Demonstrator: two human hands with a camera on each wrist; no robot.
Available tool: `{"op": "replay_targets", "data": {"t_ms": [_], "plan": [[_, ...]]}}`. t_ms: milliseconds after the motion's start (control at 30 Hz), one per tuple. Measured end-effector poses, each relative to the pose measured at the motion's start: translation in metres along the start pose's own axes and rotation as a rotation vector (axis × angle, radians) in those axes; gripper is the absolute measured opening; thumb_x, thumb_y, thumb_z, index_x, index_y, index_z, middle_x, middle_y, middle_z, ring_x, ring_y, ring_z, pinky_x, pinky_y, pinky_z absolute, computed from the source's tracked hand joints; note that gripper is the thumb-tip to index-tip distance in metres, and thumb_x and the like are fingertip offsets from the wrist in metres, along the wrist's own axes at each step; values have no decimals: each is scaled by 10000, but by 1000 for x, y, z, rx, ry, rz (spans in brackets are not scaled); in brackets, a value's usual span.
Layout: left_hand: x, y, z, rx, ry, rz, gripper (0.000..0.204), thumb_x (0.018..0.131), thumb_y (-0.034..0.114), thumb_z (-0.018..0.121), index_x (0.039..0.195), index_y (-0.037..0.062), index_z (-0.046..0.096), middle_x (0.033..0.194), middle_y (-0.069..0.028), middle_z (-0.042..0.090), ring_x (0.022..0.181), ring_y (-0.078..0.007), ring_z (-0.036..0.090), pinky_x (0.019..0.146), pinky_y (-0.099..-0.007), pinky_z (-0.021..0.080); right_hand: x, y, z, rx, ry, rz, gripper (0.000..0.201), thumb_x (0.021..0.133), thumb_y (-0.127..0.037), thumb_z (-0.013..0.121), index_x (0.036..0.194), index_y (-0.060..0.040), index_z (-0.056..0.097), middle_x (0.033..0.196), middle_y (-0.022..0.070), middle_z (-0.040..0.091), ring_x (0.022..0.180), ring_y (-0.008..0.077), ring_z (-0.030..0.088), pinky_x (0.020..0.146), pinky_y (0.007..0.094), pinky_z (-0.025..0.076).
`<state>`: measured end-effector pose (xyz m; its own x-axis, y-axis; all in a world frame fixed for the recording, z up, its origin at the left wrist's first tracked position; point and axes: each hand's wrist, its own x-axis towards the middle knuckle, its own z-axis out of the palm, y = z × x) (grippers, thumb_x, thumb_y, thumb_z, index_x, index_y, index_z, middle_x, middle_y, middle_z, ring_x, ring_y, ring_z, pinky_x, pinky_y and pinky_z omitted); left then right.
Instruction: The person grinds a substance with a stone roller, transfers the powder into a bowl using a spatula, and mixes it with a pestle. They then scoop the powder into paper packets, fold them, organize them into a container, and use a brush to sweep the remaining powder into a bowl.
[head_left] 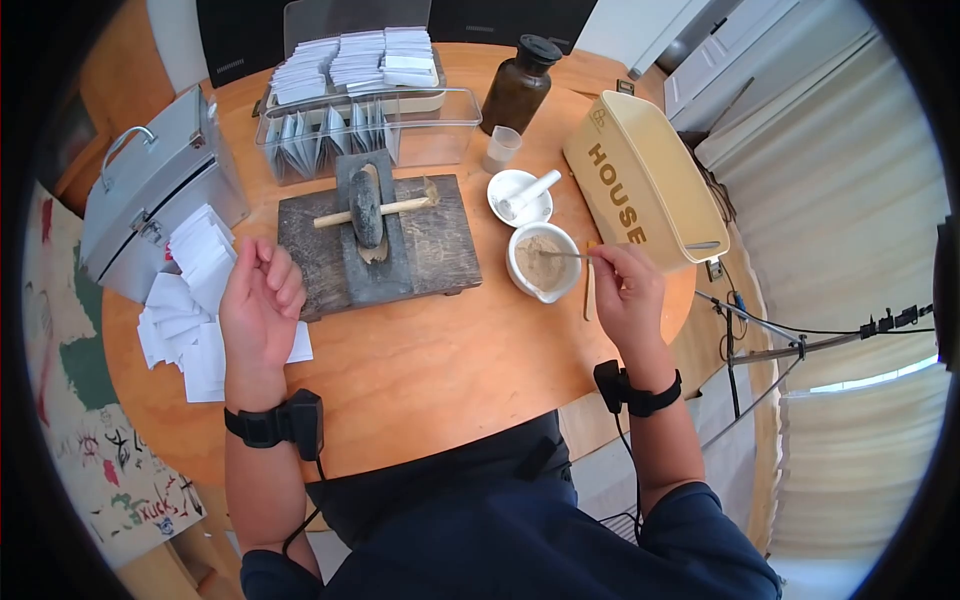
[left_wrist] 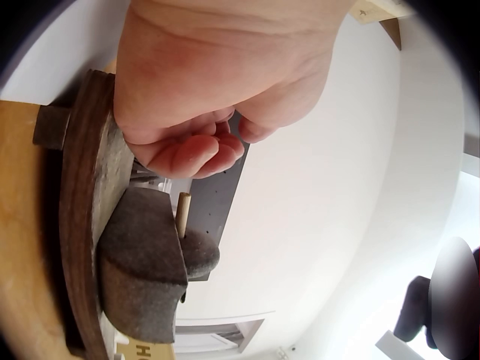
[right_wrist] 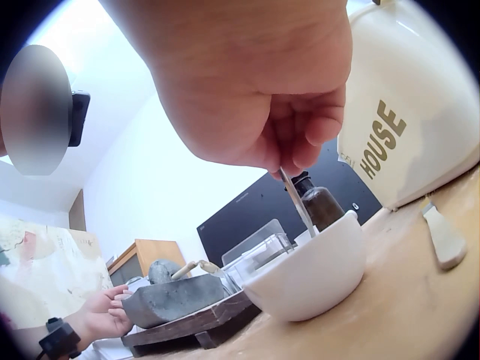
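Observation:
My right hand (head_left: pixel 630 292) pinches the handle of a thin metal tool (head_left: pixel 565 254), whose far end is in the tan powder (head_left: pixel 540 268) of a white mortar bowl (head_left: pixel 517 283). The right wrist view shows the hand (right_wrist: pixel 255 97) above the bowl (right_wrist: pixel 311 277), the metal tool (right_wrist: pixel 298 202) slanting down past its rim. My left hand (head_left: pixel 262 305) is held palm up with loosely curled fingers, holding nothing, left of a dark wooden board (head_left: pixel 440 250). In the left wrist view the hand (left_wrist: pixel 225 82) is beside a stone block (left_wrist: pixel 142 262).
A white pestle (head_left: pixel 535 190) lies on a small dish (head_left: pixel 508 184). Behind stand a measuring cup (head_left: pixel 502 148), brown bottle (head_left: pixel 515 92) and trays of paper packets (head_left: pixel 360 60). The HOUSE box (head_left: pixel 610 180) is at right, a metal case (head_left: pixel 150 200) and white packets (head_left: pixel 205 350) at left.

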<state>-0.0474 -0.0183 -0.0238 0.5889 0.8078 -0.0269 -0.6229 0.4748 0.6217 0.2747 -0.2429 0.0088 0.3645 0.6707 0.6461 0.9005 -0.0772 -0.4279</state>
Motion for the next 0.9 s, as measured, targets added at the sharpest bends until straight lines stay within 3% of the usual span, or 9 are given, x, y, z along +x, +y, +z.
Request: {"op": "replay_targets", "data": {"t_ms": [67,267,400,467,500,600,700,833,900], "plan": [[0,1,-2,-16,-16,0,263,1069,324,410,907,121,451,708,9,404,592,-105,394,491,-229,328,-2,-4,-2,-15,-116,49,74,847,43,652,891,-2,689,773,109,642,591,214,567,501,308,422],[0,-1,-3,-40,-9,-10,249,1061,329,427,922,126,464,707,12,403,602,-105,397,503,-231,335,-4,3,-2,-3,-35,23,97,863,51,636,919,-3,693,784,112,647,629,191,603,531,269,461],[-2,0,-3,-47,-1,-6,254,1072,323,394,930,120,454,721,10,395,604,-109,391,503,-231,334,-20,16,0,167,-35,152,109,916,-10,626,995,-3,701,810,67,652,689,118,606,601,233,483],[-1,-1,-4,-22,-26,-17,254,1052,347,444,924,130,471,713,10,426,619,-113,419,524,-235,345,-28,22,-1,377,-75,546,180,948,-46,602,1098,5,687,845,36,650,731,97,596,654,221,486],[0,0,-4,-20,-37,-20,259,1050,352,449,919,130,471,717,8,435,621,-115,427,524,-236,345,-30,26,-1,375,-148,539,292,988,-91,552,1258,-13,630,913,8,651,765,50,571,568,173,425],[0,0,-3,-14,-24,-19,258,1051,348,446,913,132,470,713,10,433,619,-114,427,524,-236,344,-37,32,0,353,-164,517,362,975,-98,572,1326,-10,576,930,15,652,763,56,574,576,180,432],[0,0,-3,-3,-24,-18,263,1050,351,449,906,132,470,709,12,431,618,-113,430,521,-235,342,-34,28,-7,272,-246,557,426,958,-97,600,1368,-5,533,920,11,643,762,68,575,588,207,451],[-1,1,-2,14,-20,-20,266,1047,355,453,903,132,469,706,14,432,620,-112,433,519,-235,339,-38,30,-9,187,-216,510,455,931,-77,631,1365,12,528,869,20,628,732,81,563,601,222,457],[0,0,-2,16,-20,-24,268,1044,359,460,904,130,470,705,15,436,621,-111,435,519,-236,339,-36,27,-13,-84,-106,379,427,894,-74,668,1296,26,564,860,78,659,684,139,597,612,266,494]]}}
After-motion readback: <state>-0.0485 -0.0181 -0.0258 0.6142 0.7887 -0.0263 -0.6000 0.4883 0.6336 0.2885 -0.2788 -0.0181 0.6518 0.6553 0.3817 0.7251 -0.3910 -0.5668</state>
